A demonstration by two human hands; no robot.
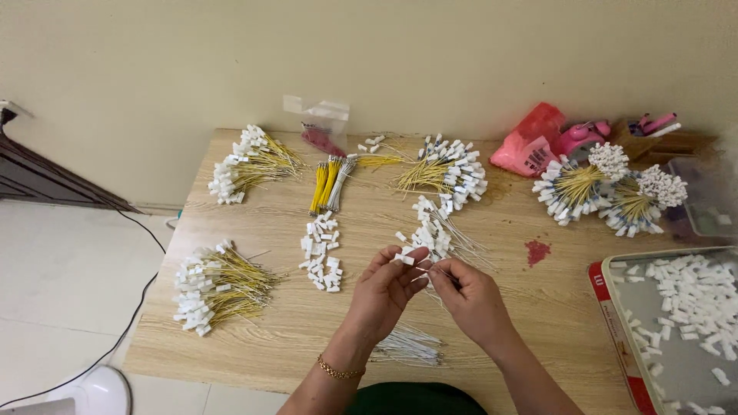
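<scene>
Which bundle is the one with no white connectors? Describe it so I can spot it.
On the wooden table, look along the far edge, left of centre. The banded bundle lies between two fanned heaps: straight yellow and grey wires, tightly bound, with no white plugs.

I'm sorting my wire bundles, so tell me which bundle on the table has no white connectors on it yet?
The small yellow and grey bundle at the table's back, between two white-tipped yellow bundles. Its wire ends are bare; every other bundle carries white plastic connectors.

Home workbench w/ wire bundles (pixel 223 288)
</scene>
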